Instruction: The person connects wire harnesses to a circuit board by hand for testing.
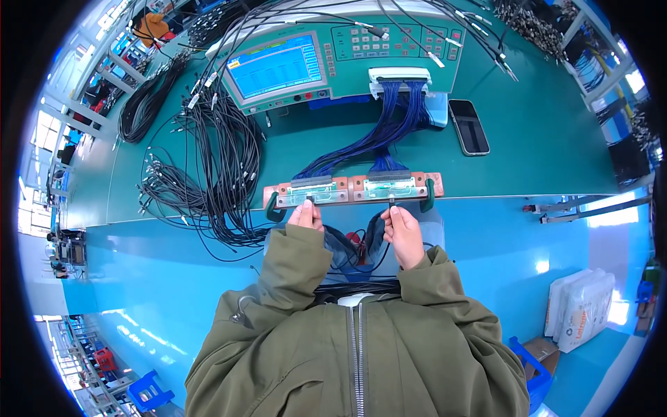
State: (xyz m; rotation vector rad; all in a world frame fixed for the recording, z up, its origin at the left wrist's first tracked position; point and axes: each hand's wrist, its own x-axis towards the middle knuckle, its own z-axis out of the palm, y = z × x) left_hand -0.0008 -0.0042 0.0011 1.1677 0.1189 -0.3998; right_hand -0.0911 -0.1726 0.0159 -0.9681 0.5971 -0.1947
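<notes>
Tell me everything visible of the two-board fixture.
The long fixture lies along the near edge of the table: plastic-looking orange blocks, two green boards side by side, dark green clamps at both ends. Blue wires meet it from behind. The left hand and right hand hold dark plugs at its front; seating unclear.

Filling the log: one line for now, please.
left hand: plug at left board; right hand: plug at right board; phone: on table
</notes>
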